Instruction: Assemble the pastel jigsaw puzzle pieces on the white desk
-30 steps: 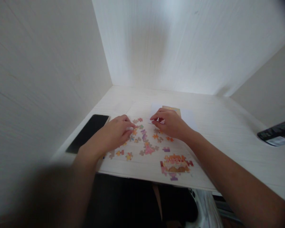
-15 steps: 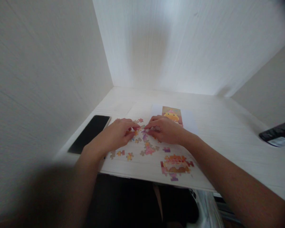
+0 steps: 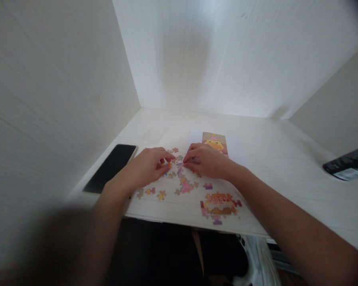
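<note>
Both hands are over a scatter of small jigsaw puzzle pieces on a white tabletop (image 3: 173, 206). My left hand (image 3: 150, 165) is open, its thumb and curled forefinger apart, beside pieces lying near its fingertips. Just to its right, my right hand (image 3: 207, 159) is closed, thumb and fingers pinched on a small puzzle piece mostly hidden by the fingertips. Below the hands lies a joined cluster of pink puzzle pieces (image 3: 185, 186). A larger joined section (image 3: 220, 206), with a cake picture and lettering, sits near the front edge.
A dark-screened phone (image 3: 111, 167) lies left of my left hand. Behind my right hand is a picture card (image 3: 214, 141) with a yellow character, on white paper (image 3: 237, 149). A black bottle (image 3: 347, 165) is at the far right. White panels rise at the back and sides.
The view has shifted slightly. My right hand's fingertips have drawn a little away from my left hand's, widening the gap between them. The joined sections look unchanged.
</note>
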Action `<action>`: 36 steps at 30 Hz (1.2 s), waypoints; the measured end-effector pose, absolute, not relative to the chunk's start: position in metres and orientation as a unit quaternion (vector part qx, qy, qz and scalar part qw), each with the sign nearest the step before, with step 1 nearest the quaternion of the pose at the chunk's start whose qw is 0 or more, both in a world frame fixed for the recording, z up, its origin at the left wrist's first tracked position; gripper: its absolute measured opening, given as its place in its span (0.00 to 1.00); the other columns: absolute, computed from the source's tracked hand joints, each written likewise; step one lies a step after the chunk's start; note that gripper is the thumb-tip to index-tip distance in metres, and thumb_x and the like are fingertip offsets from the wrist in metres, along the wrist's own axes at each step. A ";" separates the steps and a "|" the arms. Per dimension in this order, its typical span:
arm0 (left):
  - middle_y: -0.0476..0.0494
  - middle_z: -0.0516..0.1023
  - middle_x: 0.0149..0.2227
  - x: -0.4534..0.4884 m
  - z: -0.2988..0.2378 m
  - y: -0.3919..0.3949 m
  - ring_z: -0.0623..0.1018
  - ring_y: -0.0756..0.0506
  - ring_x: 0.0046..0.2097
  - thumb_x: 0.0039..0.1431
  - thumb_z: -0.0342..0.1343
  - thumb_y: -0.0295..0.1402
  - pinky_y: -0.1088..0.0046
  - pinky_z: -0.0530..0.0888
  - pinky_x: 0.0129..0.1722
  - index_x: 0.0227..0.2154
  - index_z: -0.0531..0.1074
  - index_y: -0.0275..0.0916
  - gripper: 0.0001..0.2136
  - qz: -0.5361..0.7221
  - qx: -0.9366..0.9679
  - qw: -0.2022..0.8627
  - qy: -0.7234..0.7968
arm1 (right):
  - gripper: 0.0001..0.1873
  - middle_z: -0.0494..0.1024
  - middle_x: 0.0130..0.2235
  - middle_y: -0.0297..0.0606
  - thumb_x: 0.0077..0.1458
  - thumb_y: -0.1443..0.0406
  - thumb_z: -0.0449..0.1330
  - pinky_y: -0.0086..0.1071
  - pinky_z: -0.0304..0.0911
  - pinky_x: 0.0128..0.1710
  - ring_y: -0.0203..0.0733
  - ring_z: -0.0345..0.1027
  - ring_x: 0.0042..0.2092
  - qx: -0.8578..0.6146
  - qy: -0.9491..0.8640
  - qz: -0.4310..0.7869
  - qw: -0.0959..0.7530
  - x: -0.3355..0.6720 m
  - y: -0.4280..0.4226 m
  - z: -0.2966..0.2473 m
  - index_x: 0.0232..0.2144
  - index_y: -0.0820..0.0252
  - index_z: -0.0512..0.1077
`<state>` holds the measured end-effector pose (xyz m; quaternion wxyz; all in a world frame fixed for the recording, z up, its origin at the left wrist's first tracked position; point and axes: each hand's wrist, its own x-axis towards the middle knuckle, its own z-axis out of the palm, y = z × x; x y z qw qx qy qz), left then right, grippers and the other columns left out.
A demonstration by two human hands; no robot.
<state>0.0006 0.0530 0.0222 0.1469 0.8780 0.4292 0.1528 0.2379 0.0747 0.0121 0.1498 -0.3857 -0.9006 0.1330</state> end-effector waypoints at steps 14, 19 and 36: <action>0.45 0.78 0.42 -0.001 0.020 0.058 0.76 0.46 0.41 0.62 0.54 0.35 0.69 0.70 0.43 0.44 0.76 0.41 0.11 0.148 0.890 0.125 0.413 | 0.10 0.81 0.36 0.39 0.53 0.64 0.63 0.30 0.62 0.35 0.37 0.71 0.33 -0.408 -0.893 0.161 0.103 0.253 0.079 0.023 0.38 0.58 0.80; 0.46 0.77 0.40 0.000 0.020 0.057 0.76 0.46 0.40 0.59 0.58 0.32 0.70 0.70 0.41 0.42 0.76 0.40 0.09 0.185 0.882 0.135 0.411 | 0.11 0.81 0.35 0.38 0.52 0.64 0.63 0.29 0.62 0.34 0.35 0.70 0.33 -0.424 -0.881 0.191 0.092 0.256 0.081 0.024 0.40 0.59 0.80; 0.46 0.79 0.39 0.005 0.029 0.047 0.78 0.50 0.38 0.60 0.59 0.30 0.75 0.73 0.39 0.39 0.78 0.39 0.06 0.325 0.845 0.222 0.363 | 0.15 0.80 0.33 0.36 0.54 0.56 0.63 0.29 0.63 0.31 0.35 0.69 0.32 -0.369 -0.807 0.394 0.240 0.242 0.075 0.021 0.39 0.60 0.79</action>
